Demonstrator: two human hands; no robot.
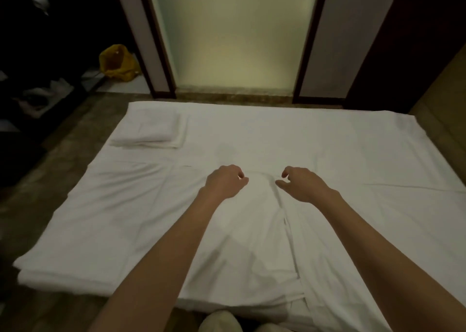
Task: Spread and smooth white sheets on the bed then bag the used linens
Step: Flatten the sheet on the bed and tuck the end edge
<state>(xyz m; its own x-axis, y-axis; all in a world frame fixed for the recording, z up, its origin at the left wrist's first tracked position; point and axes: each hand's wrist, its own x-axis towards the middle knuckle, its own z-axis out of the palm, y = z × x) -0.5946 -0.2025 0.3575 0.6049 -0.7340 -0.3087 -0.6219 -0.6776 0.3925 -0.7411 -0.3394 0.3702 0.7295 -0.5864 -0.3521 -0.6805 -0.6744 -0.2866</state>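
While I watch through the head camera, I think this is the spreading step, because the top white sheet (141,220) lies over the near half of the bed (315,140) and is bunched in the middle.

On the far left, a yellow bag (117,63) sits on the floor by the wall, well apart from the bed. It may be for the used linens, but I cannot be sure. A folded white cloth (153,133) lies on the bed's far left corner.

My left hand (224,181) is just over the sheet's far edge, with its fingers curled down. It may be pinching the cloth, but I cannot tell. My right hand (301,184) is near it on the other side of a fold (283,213). Its fingers are loosely bent and spread, and I see nothing held in them.

Next, I think both hands need to catch that far edge and pull it up and outward, so the fold goes flat. The folded cloth is in the way on the left side if the sheet goes up that far. The dark room makes small wrinkles hard to see.
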